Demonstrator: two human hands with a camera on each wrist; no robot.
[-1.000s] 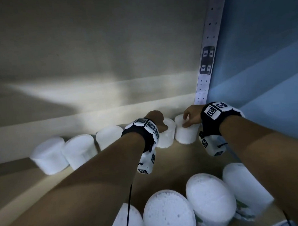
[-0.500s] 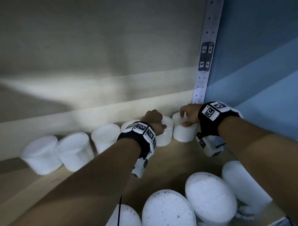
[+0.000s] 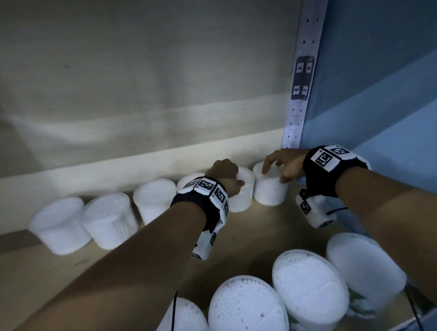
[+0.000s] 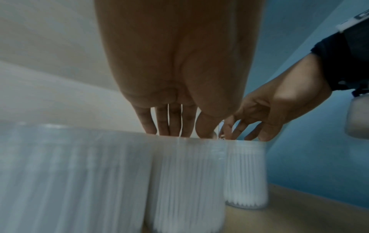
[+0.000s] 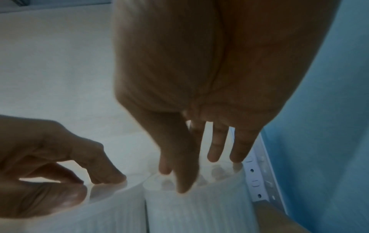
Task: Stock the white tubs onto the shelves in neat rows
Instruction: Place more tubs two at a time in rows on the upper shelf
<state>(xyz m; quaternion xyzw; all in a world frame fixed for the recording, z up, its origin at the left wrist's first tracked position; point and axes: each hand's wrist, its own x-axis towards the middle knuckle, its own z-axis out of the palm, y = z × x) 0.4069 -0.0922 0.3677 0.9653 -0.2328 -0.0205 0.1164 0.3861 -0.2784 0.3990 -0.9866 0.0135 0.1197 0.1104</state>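
While the left hand point(image 3: 225, 173) curls its fingers point(image 4: 171, 124) close together over the lid of the second tub from the corner point(image 3: 242, 191), thumb at the near rim, the right hand point(image 3: 284, 163) spreads its fingertips point(image 5: 216, 151) down onto the top of the corner tub point(image 3: 269, 188), thumb on the near edge. Both grips look meant to nudge these two snug against the pale back wall point(image 3: 137, 153) and the blue side panel point(image 3: 383, 85), closing up the back row point(image 3: 110, 221). More tubs point(image 3: 308, 288) wait at the shelf's near edge, probably the next row.
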